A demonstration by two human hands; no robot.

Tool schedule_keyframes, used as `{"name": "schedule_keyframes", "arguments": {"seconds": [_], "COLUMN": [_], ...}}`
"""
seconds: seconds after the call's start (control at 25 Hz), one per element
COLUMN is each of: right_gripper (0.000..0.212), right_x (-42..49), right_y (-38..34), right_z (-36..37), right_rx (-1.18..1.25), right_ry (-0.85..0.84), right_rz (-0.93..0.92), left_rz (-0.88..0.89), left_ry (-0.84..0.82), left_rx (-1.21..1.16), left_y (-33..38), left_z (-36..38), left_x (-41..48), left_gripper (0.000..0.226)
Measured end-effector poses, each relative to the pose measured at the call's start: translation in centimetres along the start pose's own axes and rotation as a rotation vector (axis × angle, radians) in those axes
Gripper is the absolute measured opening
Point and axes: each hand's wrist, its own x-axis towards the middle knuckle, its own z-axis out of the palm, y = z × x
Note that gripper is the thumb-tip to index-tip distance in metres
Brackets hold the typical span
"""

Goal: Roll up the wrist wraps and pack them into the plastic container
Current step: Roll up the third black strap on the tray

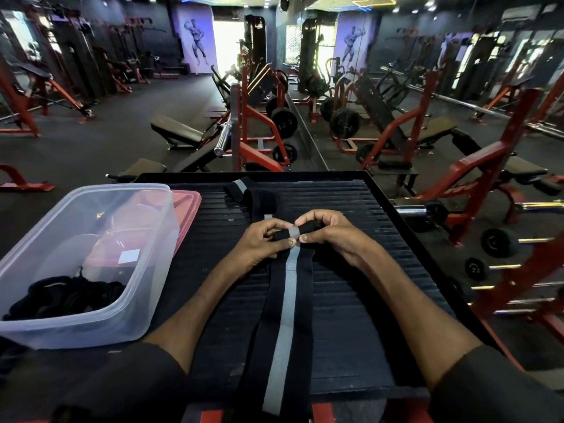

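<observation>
Here, two wraps (287, 300), one container (76, 329).

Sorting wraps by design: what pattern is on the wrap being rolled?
The wrist wrap is black with a grey centre stripe; head view.

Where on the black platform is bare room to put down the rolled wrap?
Bare ribbed platform lies right of the right hand, up to the rim, and beyond both hands at the far right corner. The middle is crowded by the striped wrap, the left hand and the second wrap; the left by the plastic container.
</observation>
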Motion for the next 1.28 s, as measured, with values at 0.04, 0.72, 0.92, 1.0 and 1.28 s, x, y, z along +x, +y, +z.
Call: {"name": "schedule_keyframes", "arguments": {"seconds": [0.04, 0.72, 0.92, 1.0, 1.28], "right_gripper": [0.027, 0.029, 0.034, 0.031, 0.032], "right_x": [0.0, -0.4, -0.5, -0.5, 0.2], "right_y": [-0.1, 0.5, 0.2, -0.1, 0.8], "right_z": [-0.1, 0.0, 0.1, -0.4, -0.4], "right_rx": [0.063, -0.161, -0.073, 0.086, 0.028], "right_ry": [-0.017, 0.103, 0.036, -0.025, -0.033], "right_rz": [0.070, -0.249, -0.081, 0.100, 0.237], "left_rz": [0.030, -0.156, -0.046, -0.034, 0.072], "left_ry": [0.009, -0.069, 0.026, 0.063, 0.122], "left_rx": [0.014, -0.140, -0.172, -0.203, -0.276], "left_y": [-0.1, 0.6, -0.2, -0.3, 0.3], "left_z": [0.1, -0.3, 0.2, 0.3, 0.4], "left_x": [0.0, -0.6, -0.7, -0.6, -0.6], "left_gripper": [0.031, 0.031, 0.033, 0.034, 0.037]}}
